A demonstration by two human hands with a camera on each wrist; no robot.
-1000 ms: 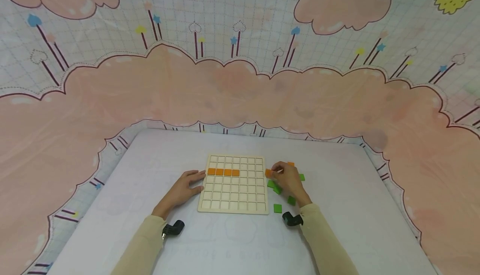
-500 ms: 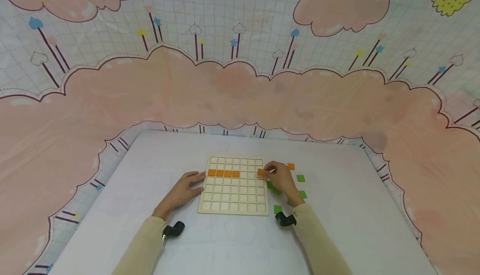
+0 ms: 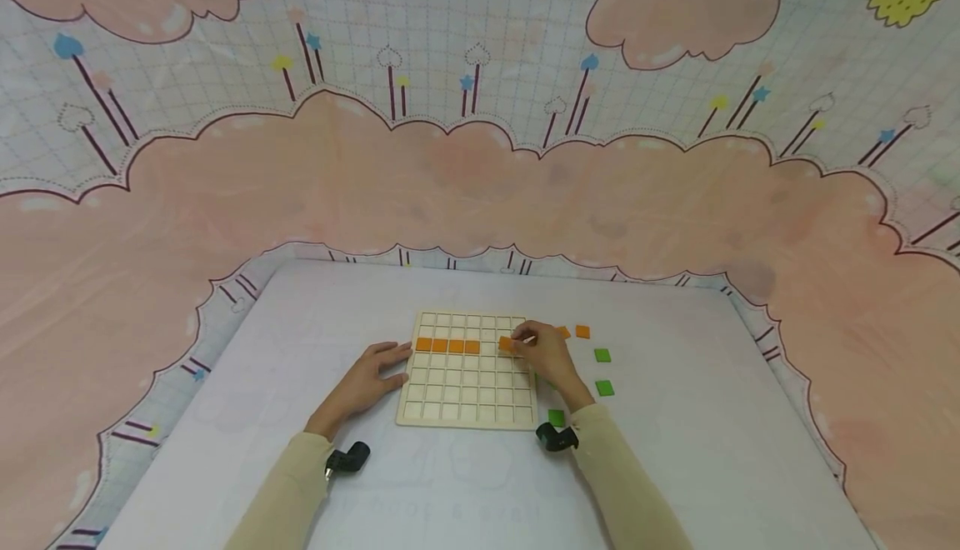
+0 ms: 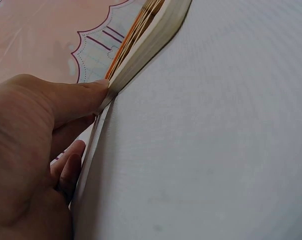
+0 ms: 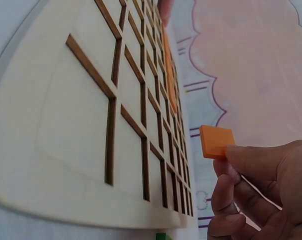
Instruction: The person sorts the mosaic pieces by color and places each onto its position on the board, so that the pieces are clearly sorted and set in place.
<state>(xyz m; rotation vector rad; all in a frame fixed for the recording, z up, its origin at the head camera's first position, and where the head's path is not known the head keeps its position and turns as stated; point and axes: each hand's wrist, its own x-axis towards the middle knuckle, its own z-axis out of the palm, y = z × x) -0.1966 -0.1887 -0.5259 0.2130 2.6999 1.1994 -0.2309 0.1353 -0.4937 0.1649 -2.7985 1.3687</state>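
Observation:
A pale wooden grid board (image 3: pixel 467 418) lies on the white table, with a row of several orange tiles (image 3: pixel 447 346) set in its second row from the back, starting at the left edge. My right hand (image 3: pixel 549 360) is over the board's right side, pinching one orange square tile (image 5: pixel 217 142) between thumb and fingers. In the right wrist view that tile is held just off the grid. My left hand (image 3: pixel 367 379) rests at the board's left edge, fingers extended; in the left wrist view the thumb (image 4: pixel 86 97) touches the board's side.
Two loose orange tiles, one of them the orange tile (image 3: pixel 582 332), lie right of the board. Several green tiles are scattered there too, including the green tile (image 3: pixel 602 355) and the nearer green tile (image 3: pixel 556 418); others are partly hidden under my right arm.
My right hand has carried the orange tile leftward from beside the board to over its right columns. A second loose orange tile is now uncovered. My left hand stays where it was.

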